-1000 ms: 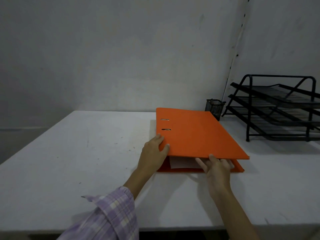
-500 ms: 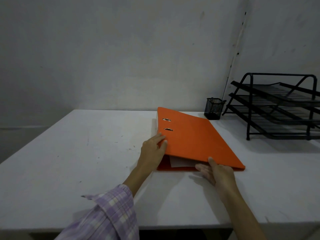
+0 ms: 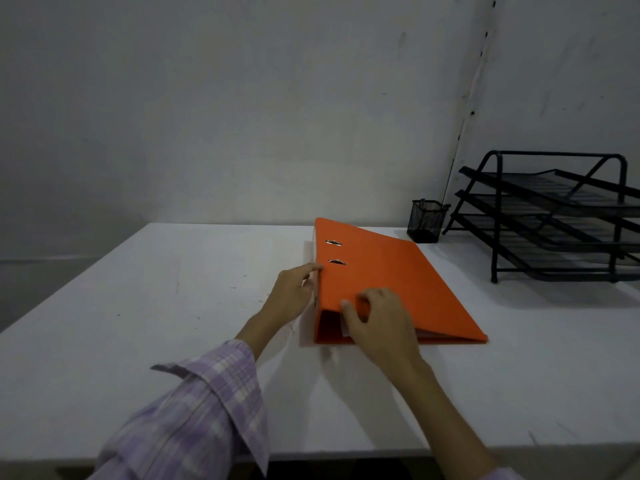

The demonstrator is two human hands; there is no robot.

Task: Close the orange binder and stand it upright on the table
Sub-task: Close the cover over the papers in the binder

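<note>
Cover now dropped flat since earlier frame; orange binder (image 3: 384, 282) closed, lying on white table (image 3: 138, 306), near centre. Right hand (image 3: 379, 323) shifted onto near cover edge, fingers curled over it. Left hand (image 3: 294, 292) flat against spine, fingers loosely together, nothing clasped. I judge closing done; next, clamp spine, tip binder upright.

binder (image 3: 391, 282) – orange, two silver slots | paper edge inside (image 3: 429, 333) – white | table (image 3: 138, 306) – white, faint dark scuffs | sleeve (image 3: 194, 410) – lilac-and-white plaid | pen cup (image 3: 426, 221) – black mesh | tray rack (image 3: 561, 216) – black | wall (image 3: 207, 98) – pale grey
</note>
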